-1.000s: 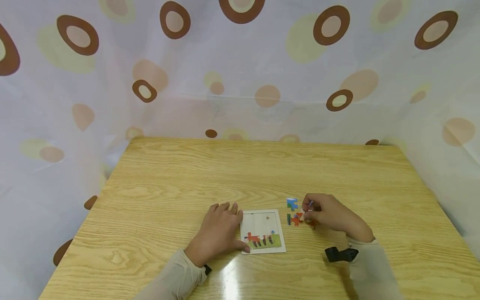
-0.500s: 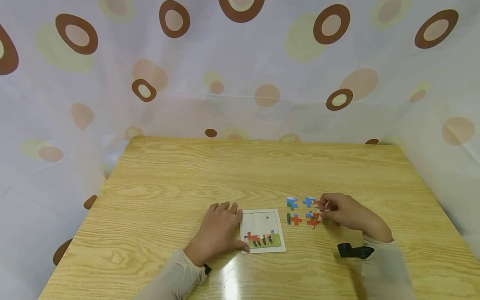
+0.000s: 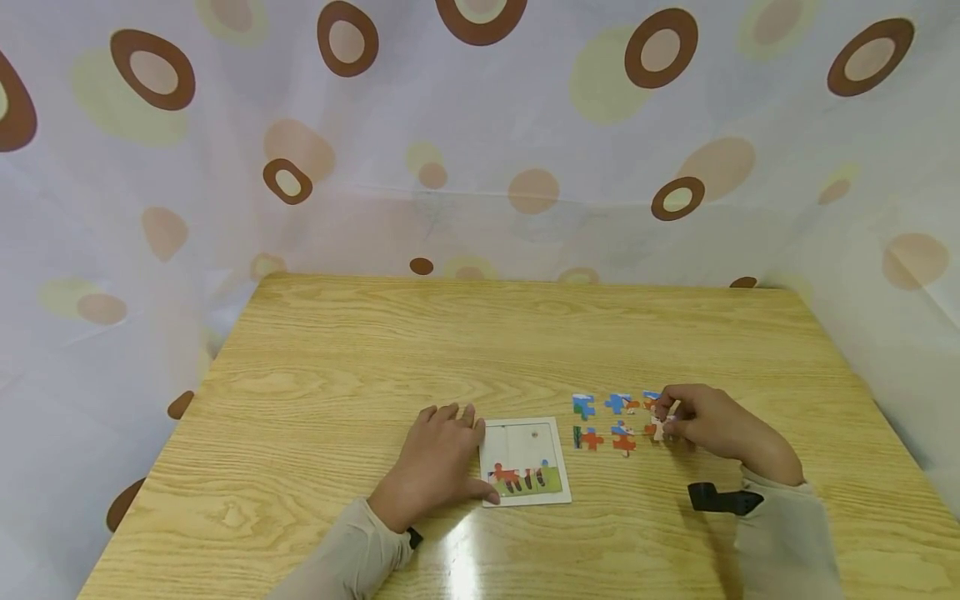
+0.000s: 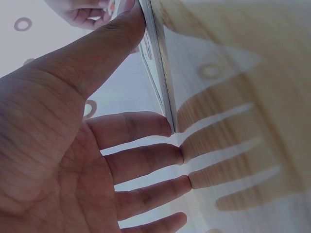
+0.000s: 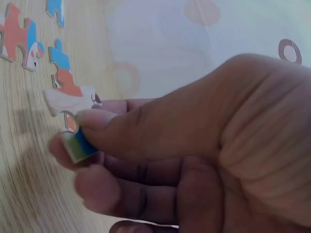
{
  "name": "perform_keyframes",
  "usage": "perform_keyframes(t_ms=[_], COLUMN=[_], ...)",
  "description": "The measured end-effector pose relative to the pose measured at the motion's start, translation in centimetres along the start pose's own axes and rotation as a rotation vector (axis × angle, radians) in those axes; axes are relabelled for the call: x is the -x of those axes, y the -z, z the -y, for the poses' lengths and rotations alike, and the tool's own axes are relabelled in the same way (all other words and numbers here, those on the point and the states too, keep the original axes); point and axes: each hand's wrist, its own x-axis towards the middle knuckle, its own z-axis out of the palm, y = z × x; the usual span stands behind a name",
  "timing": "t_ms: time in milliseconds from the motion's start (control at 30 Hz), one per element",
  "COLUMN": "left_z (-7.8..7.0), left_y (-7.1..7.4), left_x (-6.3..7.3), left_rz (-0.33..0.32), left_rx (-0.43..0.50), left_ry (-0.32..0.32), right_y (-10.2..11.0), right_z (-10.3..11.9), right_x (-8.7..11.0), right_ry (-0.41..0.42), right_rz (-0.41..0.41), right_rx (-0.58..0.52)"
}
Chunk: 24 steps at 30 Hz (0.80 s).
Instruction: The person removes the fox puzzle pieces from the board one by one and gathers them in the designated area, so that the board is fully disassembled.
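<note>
Right hand pinches a piece, right of lower centre. Left hand, fingers straight, grips nothing; touches board, lower centre. Recommended: set piece flat, picture upward.

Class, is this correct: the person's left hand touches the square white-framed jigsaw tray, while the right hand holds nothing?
Not quite: the right hand isn't empty. The right wrist view shows it pinching a white, blue and green jigsaw piece. The left hand does touch the white-framed tray.
</note>
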Motion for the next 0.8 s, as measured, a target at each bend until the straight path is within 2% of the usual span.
perform_keyframes(t_ms=[167, 267, 500, 800], left_z=[-0.03, -0.07, 0.00, 0.05], left_y=[0.03, 0.12, 0.13, 0.01], left_x=[-0.02, 0.01, 0.08, 0.05], left_rz=[0.006, 0.006, 0.002, 0.004], left_rx=[0.003, 0.010, 0.009, 0.009], left_ry=[0.000, 0.000, -0.001, 0.004], right_y=[-0.05, -0.21, -0.48, -0.59], right_z=[0.15, 0.24, 0.19, -0.09], right_x=[0.01, -0.09, -0.45, -0.64], right_ry=[-0.024, -0.016, -0.018, -0.079], right_rz=[0.015, 0.020, -0.028, -0.054], right_rx=[-0.055, -0.045, 0.092, 0.167])
